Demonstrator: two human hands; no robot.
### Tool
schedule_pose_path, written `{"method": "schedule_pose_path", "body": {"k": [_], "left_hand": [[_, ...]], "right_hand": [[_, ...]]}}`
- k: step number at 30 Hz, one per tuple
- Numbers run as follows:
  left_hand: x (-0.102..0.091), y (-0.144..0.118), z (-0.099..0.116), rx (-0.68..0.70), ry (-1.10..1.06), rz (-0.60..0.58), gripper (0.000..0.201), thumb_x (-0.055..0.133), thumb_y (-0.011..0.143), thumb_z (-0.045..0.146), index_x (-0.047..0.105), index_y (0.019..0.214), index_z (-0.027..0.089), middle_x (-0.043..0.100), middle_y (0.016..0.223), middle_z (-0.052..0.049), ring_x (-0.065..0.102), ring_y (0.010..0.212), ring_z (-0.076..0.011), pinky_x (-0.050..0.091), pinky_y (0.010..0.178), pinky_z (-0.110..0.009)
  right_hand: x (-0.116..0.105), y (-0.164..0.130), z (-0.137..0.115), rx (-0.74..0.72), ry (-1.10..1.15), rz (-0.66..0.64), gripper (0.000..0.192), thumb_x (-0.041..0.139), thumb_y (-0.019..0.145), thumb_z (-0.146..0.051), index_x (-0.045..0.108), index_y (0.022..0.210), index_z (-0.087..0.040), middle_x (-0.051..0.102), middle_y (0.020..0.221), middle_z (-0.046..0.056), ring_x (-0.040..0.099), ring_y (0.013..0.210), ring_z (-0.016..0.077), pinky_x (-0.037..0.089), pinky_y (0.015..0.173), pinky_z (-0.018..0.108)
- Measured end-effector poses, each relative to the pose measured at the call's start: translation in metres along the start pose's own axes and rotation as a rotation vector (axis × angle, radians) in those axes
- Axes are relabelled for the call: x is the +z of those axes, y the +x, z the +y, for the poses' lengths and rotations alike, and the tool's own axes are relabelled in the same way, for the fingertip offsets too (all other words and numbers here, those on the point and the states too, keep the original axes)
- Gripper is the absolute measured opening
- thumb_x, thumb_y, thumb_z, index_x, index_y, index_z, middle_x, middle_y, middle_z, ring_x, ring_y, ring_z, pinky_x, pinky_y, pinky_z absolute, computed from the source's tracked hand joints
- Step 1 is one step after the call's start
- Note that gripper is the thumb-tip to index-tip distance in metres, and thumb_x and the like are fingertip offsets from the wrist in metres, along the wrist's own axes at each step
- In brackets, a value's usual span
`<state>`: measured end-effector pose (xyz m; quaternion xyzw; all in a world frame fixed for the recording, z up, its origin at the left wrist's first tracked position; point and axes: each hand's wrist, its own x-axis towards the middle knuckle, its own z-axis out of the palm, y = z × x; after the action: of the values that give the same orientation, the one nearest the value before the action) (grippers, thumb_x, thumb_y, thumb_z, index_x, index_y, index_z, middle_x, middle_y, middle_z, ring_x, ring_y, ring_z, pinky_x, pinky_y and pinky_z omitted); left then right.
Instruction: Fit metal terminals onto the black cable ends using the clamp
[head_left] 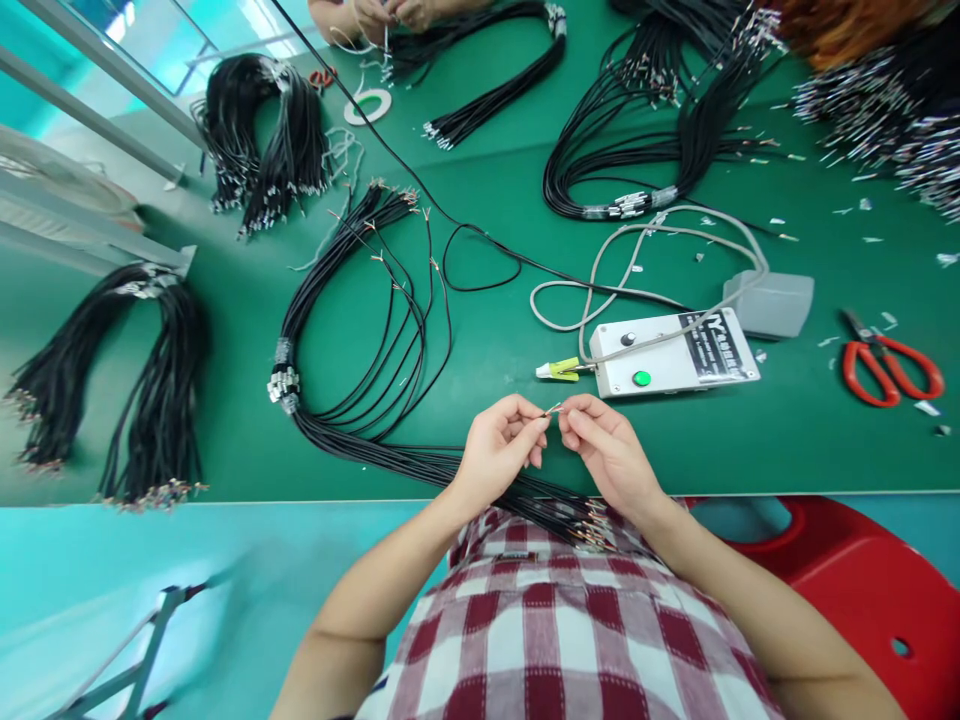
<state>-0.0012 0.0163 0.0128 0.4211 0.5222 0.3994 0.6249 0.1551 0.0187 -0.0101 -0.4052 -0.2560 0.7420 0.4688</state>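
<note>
I look down at a flat green table top, and below its near edge the floor is a light blue-green. Far left on the table lies a fat bunch of black wires, folded over, with bare ends showing. Next comes a big loop of black wires held with a silver band, and its long tail runs across to my lap, over my red and white check shirt. My left hand has its thumb and first finger pressed together on a thin wire end. My right hand pinches the same wire end from the other side, just above the table's near edge. Right behind my hands sits a small white box with a round green button, a black knob and a gray cord. It has a dark label with a big "Y", but the small writing is too blurred to read. Far right lie scissors with smooth red handles. At the top another person's hands work on wires.
</note>
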Motion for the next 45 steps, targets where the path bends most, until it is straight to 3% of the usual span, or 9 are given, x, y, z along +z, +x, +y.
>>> {"method": "schedule_pose_path", "body": {"k": [12, 22, 40, 45], "left_hand": [[0.004, 0.000, -0.005, 0.045, -0.067, 0.073, 0.038, 0.076, 0.079, 0.046, 0.057, 0.079, 0.014, 0.062, 0.061, 0.001, 0.057, 0.045, -0.0078, 0.042, 0.043, -0.018], [0.005, 0.000, -0.011, 0.050, -0.087, 0.082, 0.036, 0.076, 0.080, 0.045, 0.057, 0.079, 0.014, 0.062, 0.061, 0.001, 0.057, 0.045, -0.0079, 0.042, 0.043, -0.019], [0.008, -0.004, -0.024, 0.118, -0.133, 0.171, 0.032, 0.076, 0.081, 0.041, 0.056, 0.080, 0.015, 0.056, 0.059, 0.004, 0.050, 0.049, -0.0064, 0.042, 0.050, -0.019], [0.002, -0.006, -0.020, 0.130, -0.168, 0.083, 0.029, 0.074, 0.084, 0.036, 0.060, 0.101, 0.018, 0.060, 0.083, 0.000, 0.052, 0.052, -0.0053, 0.042, 0.050, -0.020]], "right_hand": [[0.014, 0.004, 0.018, -0.095, -0.056, 0.154, 0.022, 0.084, 0.069, -0.039, 0.072, 0.076, -0.021, 0.065, 0.072, -0.003, 0.041, 0.052, 0.0069, 0.036, 0.052, 0.025], [0.008, 0.003, 0.020, -0.107, -0.041, 0.133, 0.022, 0.085, 0.069, -0.033, 0.075, 0.086, -0.024, 0.067, 0.077, -0.002, 0.047, 0.060, 0.0084, 0.041, 0.057, 0.023], [0.029, 0.002, 0.024, 0.034, 0.106, 0.182, 0.021, 0.084, 0.067, -0.036, 0.073, 0.074, -0.019, 0.054, 0.060, -0.005, 0.037, 0.052, 0.0064, 0.032, 0.051, 0.023], [0.024, 0.000, 0.018, -0.068, -0.079, 0.121, 0.016, 0.078, 0.074, -0.035, 0.069, 0.076, -0.021, 0.054, 0.056, -0.005, 0.042, 0.050, 0.0087, 0.037, 0.053, 0.025]]}}
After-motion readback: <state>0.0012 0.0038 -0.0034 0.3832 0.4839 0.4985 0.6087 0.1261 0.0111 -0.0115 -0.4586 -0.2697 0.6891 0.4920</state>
